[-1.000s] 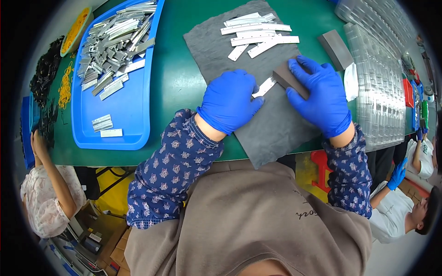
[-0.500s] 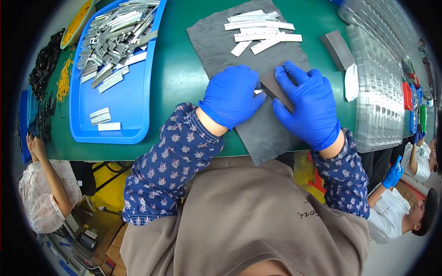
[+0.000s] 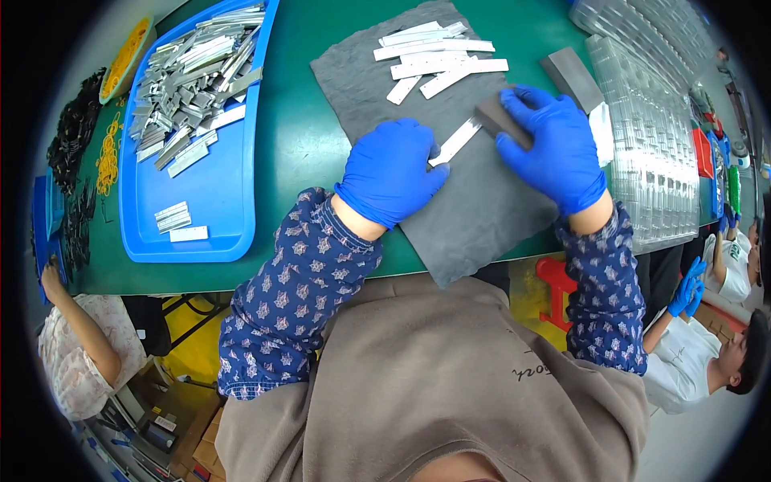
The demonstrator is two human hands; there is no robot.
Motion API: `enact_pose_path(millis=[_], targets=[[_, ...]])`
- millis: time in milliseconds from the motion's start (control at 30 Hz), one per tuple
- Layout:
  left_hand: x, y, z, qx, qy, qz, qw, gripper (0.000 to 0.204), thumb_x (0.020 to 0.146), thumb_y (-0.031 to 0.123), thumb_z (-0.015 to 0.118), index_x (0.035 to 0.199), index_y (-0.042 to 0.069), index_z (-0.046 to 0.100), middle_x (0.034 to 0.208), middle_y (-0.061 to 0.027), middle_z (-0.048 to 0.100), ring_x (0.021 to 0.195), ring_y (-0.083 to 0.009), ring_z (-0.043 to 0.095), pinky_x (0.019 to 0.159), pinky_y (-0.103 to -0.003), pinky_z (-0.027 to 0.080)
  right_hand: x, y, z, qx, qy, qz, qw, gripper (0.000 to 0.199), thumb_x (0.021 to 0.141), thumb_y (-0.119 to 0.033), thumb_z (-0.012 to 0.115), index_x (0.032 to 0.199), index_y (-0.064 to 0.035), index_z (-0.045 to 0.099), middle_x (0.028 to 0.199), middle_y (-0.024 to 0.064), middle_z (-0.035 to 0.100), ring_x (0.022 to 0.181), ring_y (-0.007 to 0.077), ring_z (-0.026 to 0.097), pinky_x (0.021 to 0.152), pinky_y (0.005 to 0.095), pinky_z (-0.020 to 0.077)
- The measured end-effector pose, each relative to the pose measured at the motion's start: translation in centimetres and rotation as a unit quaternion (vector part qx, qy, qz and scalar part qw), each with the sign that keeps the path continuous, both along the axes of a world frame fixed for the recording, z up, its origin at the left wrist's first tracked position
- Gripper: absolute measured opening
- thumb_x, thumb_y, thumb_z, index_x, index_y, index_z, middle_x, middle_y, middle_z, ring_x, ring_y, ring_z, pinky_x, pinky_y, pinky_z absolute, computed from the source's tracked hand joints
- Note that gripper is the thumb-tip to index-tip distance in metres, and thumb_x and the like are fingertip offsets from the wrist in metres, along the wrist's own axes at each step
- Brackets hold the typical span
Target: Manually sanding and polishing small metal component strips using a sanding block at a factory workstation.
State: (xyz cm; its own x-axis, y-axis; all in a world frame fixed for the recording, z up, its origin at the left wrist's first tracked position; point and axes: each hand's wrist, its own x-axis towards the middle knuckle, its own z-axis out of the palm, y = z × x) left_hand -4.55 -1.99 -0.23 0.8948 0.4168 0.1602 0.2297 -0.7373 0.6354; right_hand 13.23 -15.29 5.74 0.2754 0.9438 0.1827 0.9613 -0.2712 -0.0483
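Observation:
My left hand, in a blue glove, is closed on the lower-left end of a pale metal strip. The strip slants up to the right over a dark grey cloth. A brownish-grey rectangular block, perhaps a sanding sponge, sits in the fingers of my right hand, also gloved in blue. The block's near end is close to the strip's far tip; I cannot tell whether they touch. Beyond both hands, several similar white strips with small holes lie crossed in a loose pile on the cloth.
A blue tray at the left holds many metal strips. Another dark block, a white wad and stacked clear plastic trays stand at the right. Yellow bands lie far left. Other people sit on both sides.
My right hand and the block have moved right and slightly up, uncovering more of the strip. My left hand keeps its hold, shifted a little left in view.

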Motion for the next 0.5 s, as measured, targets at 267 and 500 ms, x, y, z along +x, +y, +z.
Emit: enact_pose_path(millis=[267, 500], targets=[[-0.1, -0.2, 0.3, -0.022, 0.009, 0.004, 1.000, 0.021, 0.074, 0.026, 0.071, 0.081, 0.008, 0.064, 0.082, -0.0113, 0.062, 0.080, -0.0313, 0.060, 0.071, -0.042, 0.049, 1.6, -1.1, 0.2, 0.059, 0.041, -0.005, 0.997, 0.049, 0.073, -0.025, 0.070, 0.119, -0.0074, 0.065, 0.119, 0.0157, 0.062, 0.097, 0.0357, 0.059, 0.089, 0.0409, 0.0477], [0.0, -0.1, 0.4, -0.020, 0.005, 0.004, 1.000, 0.021, 0.073, 0.026, 0.071, 0.081, 0.008, 0.063, 0.082, -0.0110, 0.062, 0.080, -0.0315, 0.060, 0.071, -0.042, 0.049, -0.5, -0.2, 0.7, -0.017, 0.055, 0.028, 0.998, 0.050, 0.071, -0.025, 0.069, 0.118, -0.0095, 0.065, 0.120, 0.0143, 0.062, 0.095, 0.0357, 0.059, 0.088, 0.0413, 0.0476]])
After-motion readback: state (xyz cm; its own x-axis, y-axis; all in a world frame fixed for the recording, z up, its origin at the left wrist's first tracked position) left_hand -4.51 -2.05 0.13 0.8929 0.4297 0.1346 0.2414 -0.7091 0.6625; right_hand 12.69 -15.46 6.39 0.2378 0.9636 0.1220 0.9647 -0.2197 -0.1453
